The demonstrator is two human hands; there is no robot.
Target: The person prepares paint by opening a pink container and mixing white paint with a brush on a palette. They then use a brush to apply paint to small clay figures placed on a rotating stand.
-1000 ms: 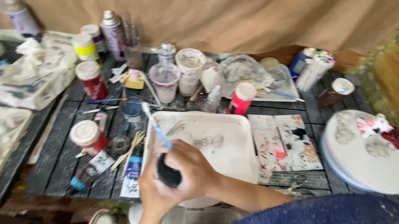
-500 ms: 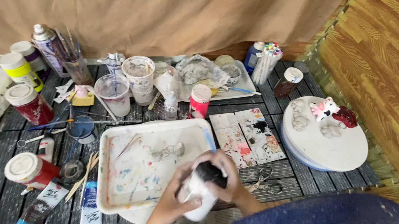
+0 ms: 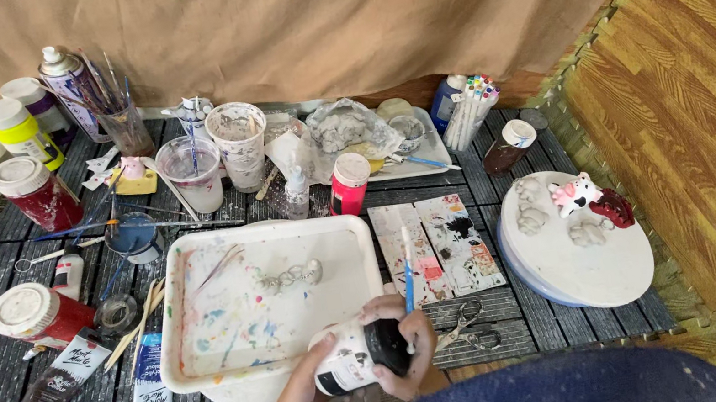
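Both hands are now sitting lower at the table's front edge, turned more to the bottle's black cap than half a second ago.

Left hand (image 3: 319,363) is wrapping its fingers around the white plastic paint bottle (image 3: 348,368), lying sideways just below the white paint-stained tray (image 3: 353,229). Right hand (image 3: 399,338) is gripping the cap while pinching a blue-handled thin paintbrush (image 3: 407,268) upright, beside the metal scissors (image 3: 467,325).

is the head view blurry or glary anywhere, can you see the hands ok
Head view: sharp overall, even soft light, weak shadows; no strong glare on the white tray; edges bow slightly from the wide lens; left hand and right hand on the paint bottle read clearly.
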